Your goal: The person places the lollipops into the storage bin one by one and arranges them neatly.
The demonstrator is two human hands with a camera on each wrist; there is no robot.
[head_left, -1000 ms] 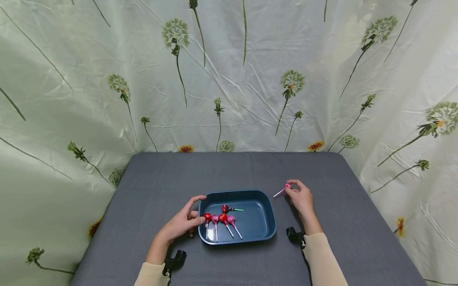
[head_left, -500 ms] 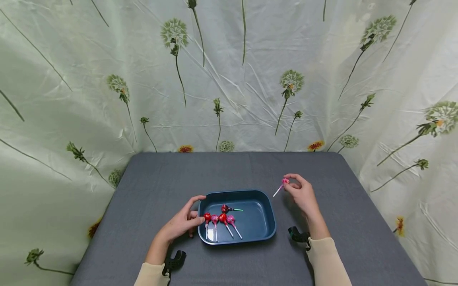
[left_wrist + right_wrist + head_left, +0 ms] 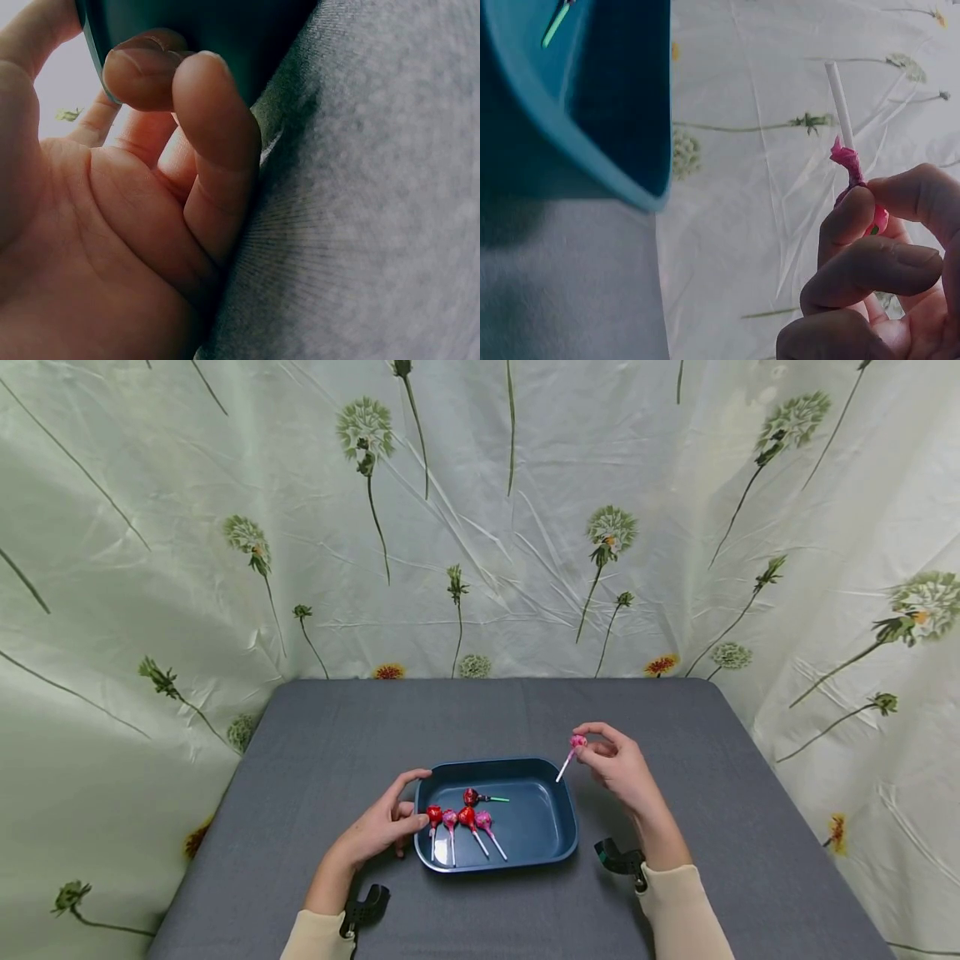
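My left hand (image 3: 381,825) grips the left end of a blue tray (image 3: 538,827), its thumb over the rim and curled fingers against the outer wall. In the left wrist view, fingers (image 3: 217,112) press at the tray's dark side. Above the tray's back right corner, my right hand (image 3: 621,773) pinches a pink-wrapped lollipop (image 3: 847,157) by its candy end, the white stick pointing down toward the tray in the head view. Inside the tray, red and pink lollipops (image 3: 468,817) lie in a row at the left. Behind them a dark red lollipop (image 3: 471,797) with a green stick lies sideways.
The tray stands on a table with a grey cloth (image 3: 360,718). A white curtain (image 3: 495,543) printed with dandelions hangs behind and at both sides. Each wrist wears a black camera mount (image 3: 367,906).
My right hand has lifted the pink lollipop and carried it left to the tray's back right corner, its stick tipping more downward. The left hand and the tray stay put.
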